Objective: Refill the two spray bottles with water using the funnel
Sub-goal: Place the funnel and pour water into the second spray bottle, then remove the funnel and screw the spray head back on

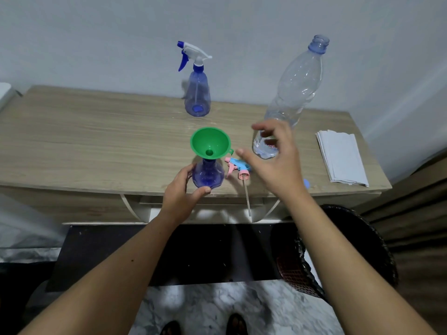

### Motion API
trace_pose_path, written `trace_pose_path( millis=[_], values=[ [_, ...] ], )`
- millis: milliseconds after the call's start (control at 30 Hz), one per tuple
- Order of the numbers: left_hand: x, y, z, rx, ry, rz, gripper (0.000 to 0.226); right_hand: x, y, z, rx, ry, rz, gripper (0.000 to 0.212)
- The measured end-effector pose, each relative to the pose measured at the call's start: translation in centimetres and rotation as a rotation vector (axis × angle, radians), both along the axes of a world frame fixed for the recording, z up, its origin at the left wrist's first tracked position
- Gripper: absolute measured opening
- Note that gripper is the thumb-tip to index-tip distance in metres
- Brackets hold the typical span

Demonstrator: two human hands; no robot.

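Observation:
A green funnel point(210, 142) sits in the neck of a blue spray bottle point(208, 174) near the table's front edge. My left hand point(182, 195) grips that bottle's base. Its pink and blue spray head point(238, 167) lies on the table just to the right, its tube hanging over the edge. My right hand point(274, 157) hovers with fingers spread in front of a tall clear water bottle point(294, 93), uncapped and nearly empty, without touching it. A second blue spray bottle point(197, 93) with a white and blue head stands at the back.
The wooden table point(96, 141) stands against a white wall. A stack of white paper napkins point(341, 159) lies at its right end. A small blue cap point(306, 183) rests near the front edge. A dark woven basket point(338, 250) is on the floor to the right.

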State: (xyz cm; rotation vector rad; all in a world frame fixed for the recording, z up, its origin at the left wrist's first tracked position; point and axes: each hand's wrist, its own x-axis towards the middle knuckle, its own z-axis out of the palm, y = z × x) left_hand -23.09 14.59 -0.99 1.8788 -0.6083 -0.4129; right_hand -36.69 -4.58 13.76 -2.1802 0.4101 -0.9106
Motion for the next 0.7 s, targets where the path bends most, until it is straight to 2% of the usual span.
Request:
trace_pose_path(
  millis=[167,467,600,700],
  values=[
    [0.0,0.1,0.0,-0.011,-0.038,-0.014,0.083,1.1,2.2,-1.6,-0.076,0.047,0.116,0.039],
    [-0.3,0.3,-0.1,-0.021,-0.073,-0.020,0.082,2.9,2.7,-2.1,-0.256,0.097,0.111,0.009],
    [-0.4,0.4,0.1,-0.027,-0.078,-0.016,0.079,3.1,2.2,-0.7,-0.245,0.039,0.099,0.009],
    [-0.5,0.4,0.4,-0.018,-0.084,-0.019,0.078,3.3,1.5,0.6,-0.150,0.009,0.083,0.010]
  ],
)
